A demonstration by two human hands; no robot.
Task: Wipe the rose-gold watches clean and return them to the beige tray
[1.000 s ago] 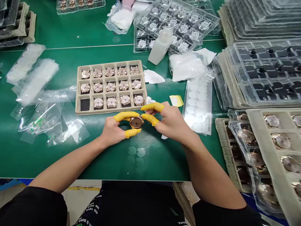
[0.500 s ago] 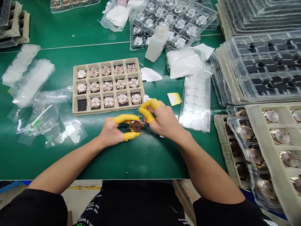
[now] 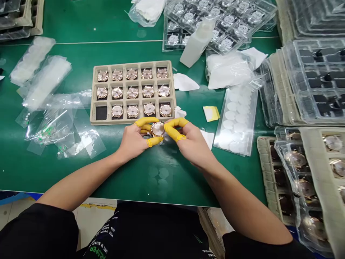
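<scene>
green workbench (image 3: 81,176), pulp watch tray (image 3: 129,121) just beyond, left hand (image 3: 133,142) and right hand (image 3: 192,144) clamped on rose-gold watch (image 3: 157,129)

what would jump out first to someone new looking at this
The bright yellow finger cots stand out first, at the centre, where the left hand and right hand hold a rose-gold watch case. Just beyond sits a beige pulp tray of watch cases in rows, its black-padded compartment at lower left unfilled. Stacks of clear plastic trays crowd the right side of the green bench.

Yellow finger cots (image 3: 172,130) (black sleeves (image 3: 37,230) too)
</scene>
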